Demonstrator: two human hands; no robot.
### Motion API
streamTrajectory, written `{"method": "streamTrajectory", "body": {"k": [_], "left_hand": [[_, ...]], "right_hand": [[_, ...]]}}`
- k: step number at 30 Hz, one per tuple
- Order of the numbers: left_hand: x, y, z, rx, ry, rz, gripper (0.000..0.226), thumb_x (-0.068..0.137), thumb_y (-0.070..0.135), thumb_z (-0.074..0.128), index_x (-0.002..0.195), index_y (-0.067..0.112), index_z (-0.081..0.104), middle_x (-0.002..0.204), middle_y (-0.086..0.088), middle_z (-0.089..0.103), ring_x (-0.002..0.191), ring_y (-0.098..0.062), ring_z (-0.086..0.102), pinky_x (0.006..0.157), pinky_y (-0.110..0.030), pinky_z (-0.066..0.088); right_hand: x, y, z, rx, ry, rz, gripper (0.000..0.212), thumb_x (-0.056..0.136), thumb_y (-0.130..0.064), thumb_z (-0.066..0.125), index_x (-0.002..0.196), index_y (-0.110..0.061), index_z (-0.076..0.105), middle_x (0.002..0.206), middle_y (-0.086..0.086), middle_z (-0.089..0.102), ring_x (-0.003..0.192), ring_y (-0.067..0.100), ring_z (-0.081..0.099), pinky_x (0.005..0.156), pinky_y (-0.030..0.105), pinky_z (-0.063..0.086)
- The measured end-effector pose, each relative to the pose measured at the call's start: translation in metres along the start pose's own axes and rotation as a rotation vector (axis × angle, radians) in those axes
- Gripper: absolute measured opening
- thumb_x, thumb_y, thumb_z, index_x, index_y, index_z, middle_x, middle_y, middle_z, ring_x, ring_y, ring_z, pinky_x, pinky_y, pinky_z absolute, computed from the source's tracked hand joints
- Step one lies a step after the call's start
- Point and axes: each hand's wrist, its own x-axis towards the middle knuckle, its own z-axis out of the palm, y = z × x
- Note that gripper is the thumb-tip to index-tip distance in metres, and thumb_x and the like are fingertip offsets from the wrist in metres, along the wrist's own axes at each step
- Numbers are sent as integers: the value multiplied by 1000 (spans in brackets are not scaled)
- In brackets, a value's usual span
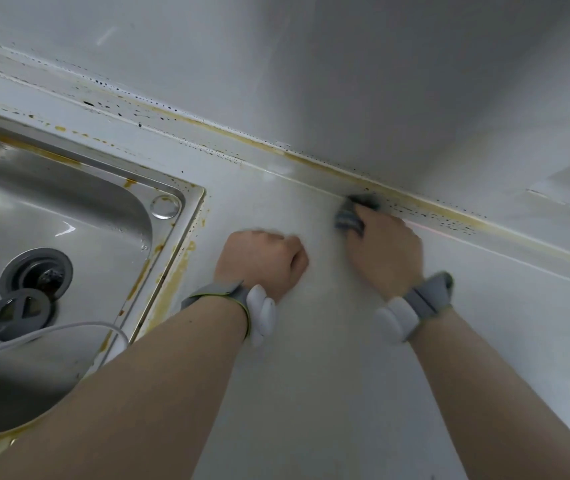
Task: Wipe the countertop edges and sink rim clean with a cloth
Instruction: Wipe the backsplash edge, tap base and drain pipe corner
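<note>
The right hand [385, 252] grips a bunched grey-blue cloth [354, 211] against the stained back seam of the pale tabletop [311, 375], where it meets the wall. The cloth is blurred; its long axis seems to run toward the seam. The left hand [262, 259], fisted on nothing, rests near the stainless steel sink's rim [176, 244].

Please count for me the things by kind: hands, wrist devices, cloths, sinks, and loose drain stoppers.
Hands: 2, left hand, right hand
Wrist devices: 2
Cloths: 1, cloth
Sinks: 1, sink
Drain stoppers: 1, stopper
Total: 7
</note>
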Motion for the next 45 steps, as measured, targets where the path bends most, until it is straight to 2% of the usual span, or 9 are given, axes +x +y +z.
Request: {"method": "streamTrajectory", "body": {"k": [4,7,14,24,27,32,37,43,45], "left_hand": [[1,0,-3,-26,12,-13,37,85,33,54,59,18,32,47,4,35,42,-23,31,47,-21,22],[1,0,-3,-35,5,5,34,85,33,50,59,18,34,47,5,34,42,-23,34,46,-21,25],[0,2,-1,-1,-2,-7,38,88,34,52,59,18,32,47,3,36,43,-24,37,45,-23,30],[1,7,-3,35,3,-30,39,89,35,54,60,15,38,50,0,47,47,-28,45,46,-25,36],[0,7,-3,37,-6,-33,39,90,37,52,61,15,39,50,1,47,47,-27,46,46,-23,32],[2,6,-2,66,-7,-11,38,91,38,49,60,16,44,50,2,48,45,-24,43,46,-22,22],[0,4,-3,61,-15,-22,38,91,36,50,60,15,45,48,1,45,44,-23,42,45,-21,24],[2,7,-3,43,-8,-40,37,89,35,51,60,13,44,49,0,48,45,-27,44,45,-24,32],[1,6,-3,42,-15,-31,38,89,37,50,61,13,43,51,-1,50,47,-28,46,45,-26,35]], "right_hand": [[-27,69,-2,-120,174,412,36,91,-43,41,97,-15,63,82,17,64,70,37,61,61,34,45],[-41,109,-15,-93,203,720,39,89,-43,44,97,-10,64,89,23,64,79,41,61,69,41,49],[1,62,-11,358,256,964,39,97,-37,42,111,-5,60,112,16,65,101,34,61,77,38,48],[-1,-40,13,7,51,143,29,101,-27,36,120,-9,48,109,7,63,90,28,64,59,29,33],[-9,-5,8,-3,106,258,31,100,-36,35,108,-12,53,102,9,66,87,32,64,61,31,35],[-19,78,-18,149,193,832,33,93,-37,45,114,-15,57,112,18,62,101,38,60,80,38,46],[-2,85,-35,415,159,942,32,94,-28,43,114,-7,57,117,21,61,109,39,56,82,36,44],[3,-27,-1,345,-51,214,22,94,-29,46,112,-17,51,109,16,62,95,37,59,71,34,44],[1,-50,1,424,-85,123,22,92,-31,49,110,-19,53,107,11,63,94,34,59,75,37,49]]}}
